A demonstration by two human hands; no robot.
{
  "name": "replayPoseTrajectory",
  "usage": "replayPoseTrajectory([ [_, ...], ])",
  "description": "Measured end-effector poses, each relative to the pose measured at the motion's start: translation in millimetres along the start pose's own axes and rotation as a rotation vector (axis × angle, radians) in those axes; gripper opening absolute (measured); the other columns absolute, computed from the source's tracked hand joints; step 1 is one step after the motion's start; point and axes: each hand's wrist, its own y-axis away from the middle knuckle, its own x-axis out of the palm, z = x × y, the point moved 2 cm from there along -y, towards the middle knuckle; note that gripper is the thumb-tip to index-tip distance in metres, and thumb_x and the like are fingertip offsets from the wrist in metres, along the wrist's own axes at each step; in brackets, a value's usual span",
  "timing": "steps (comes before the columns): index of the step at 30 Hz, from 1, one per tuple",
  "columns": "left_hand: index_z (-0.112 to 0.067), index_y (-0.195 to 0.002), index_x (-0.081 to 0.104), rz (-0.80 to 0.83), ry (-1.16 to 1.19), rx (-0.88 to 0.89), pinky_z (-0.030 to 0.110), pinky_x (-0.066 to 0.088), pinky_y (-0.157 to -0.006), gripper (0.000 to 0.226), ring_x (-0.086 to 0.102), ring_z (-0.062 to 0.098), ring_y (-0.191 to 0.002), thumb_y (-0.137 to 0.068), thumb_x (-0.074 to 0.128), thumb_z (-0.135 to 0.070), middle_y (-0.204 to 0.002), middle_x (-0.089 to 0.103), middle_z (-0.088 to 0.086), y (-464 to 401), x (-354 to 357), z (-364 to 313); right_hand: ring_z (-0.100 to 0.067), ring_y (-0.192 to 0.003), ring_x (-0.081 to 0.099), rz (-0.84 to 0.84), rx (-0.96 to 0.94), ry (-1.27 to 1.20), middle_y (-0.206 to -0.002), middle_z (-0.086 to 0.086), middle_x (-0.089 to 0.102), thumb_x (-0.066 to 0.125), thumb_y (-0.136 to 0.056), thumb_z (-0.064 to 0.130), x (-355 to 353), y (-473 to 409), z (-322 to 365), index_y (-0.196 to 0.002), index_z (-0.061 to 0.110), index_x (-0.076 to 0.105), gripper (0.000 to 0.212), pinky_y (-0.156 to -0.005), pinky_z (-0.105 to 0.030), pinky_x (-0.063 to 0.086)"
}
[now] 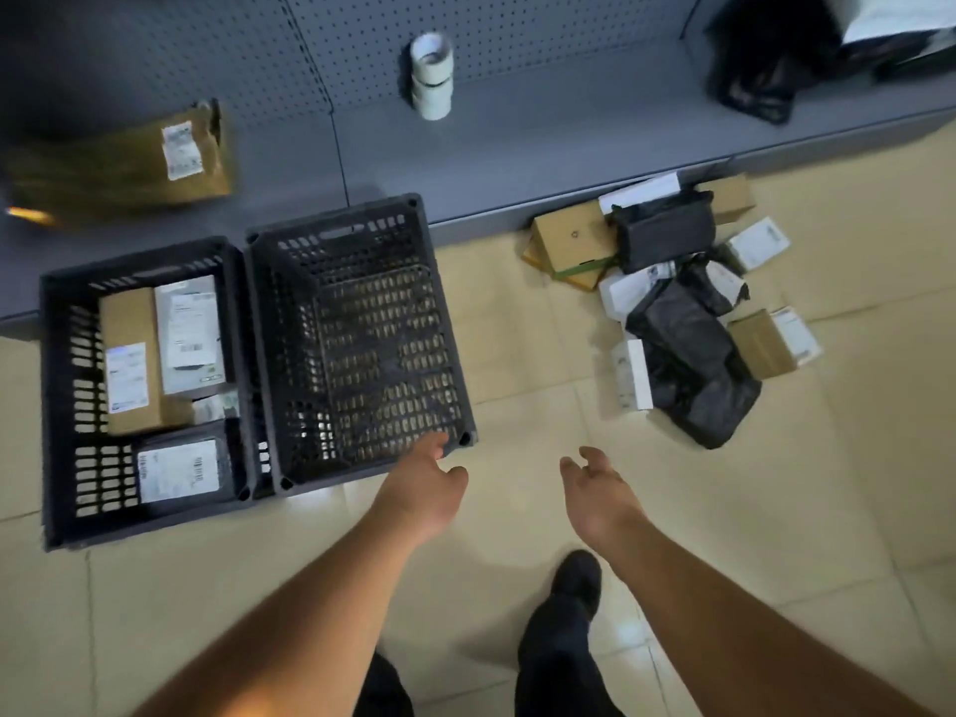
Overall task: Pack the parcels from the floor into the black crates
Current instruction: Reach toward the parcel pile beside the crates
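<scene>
A grey metal shelf unit [517, 142] with a perforated back panel runs along the beige tiled floor [853, 458]. On its base shelf stand stacked white tape rolls [432, 77], a labelled cardboard box [155, 157], blurred, at left, and a black bag [755, 75] at right. A black shoe [577, 579] rests on the tiles.

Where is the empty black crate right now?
In the head view the empty black crate sits on the tiled floor left of centre, side by side with the filled crate on its left, its near corner by the left hand.
</scene>
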Motion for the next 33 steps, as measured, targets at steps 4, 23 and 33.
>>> replayPoseTrajectory([
  [4,-0.027,-0.149,0.044,0.002,0.057,0.017,0.013,0.045,-0.060,0.053,0.059,0.004,-0.088,-0.098,0.056,-0.027,-0.151,0.051,-0.005,-11,31,-54,-0.034,-0.131,0.046,-0.040,0.008,-0.085,-0.149,-0.011,0.044,0.035,-0.105,0.038,-61,-27,-12,-0.154,0.019,0.030,0.053,-0.104,-0.040,0.039],
  [23,-0.025,-0.153,0.040,0.076,0.126,-0.059,0.018,0.041,-0.066,0.053,0.057,0.014,-0.104,-0.102,0.054,-0.029,-0.149,0.052,-0.001,-166,31,-183,-0.033,-0.127,0.051,-0.078,0.083,-0.251,-0.143,-0.013,0.051,0.037,-0.105,0.040,-163,-183,49,-0.150,0.017,0.036,0.050,-0.103,-0.040,0.043],
  [33,-0.025,-0.153,0.040,0.067,0.161,-0.138,0.027,0.045,-0.093,0.055,0.058,0.019,-0.121,-0.101,0.058,-0.030,-0.148,0.054,-0.002,-266,31,-219,-0.034,-0.126,0.052,-0.040,0.031,-0.119,-0.139,-0.015,0.054,0.037,-0.104,0.040,-202,-316,106,-0.144,0.011,0.043,0.049,-0.106,-0.040,0.043],
])
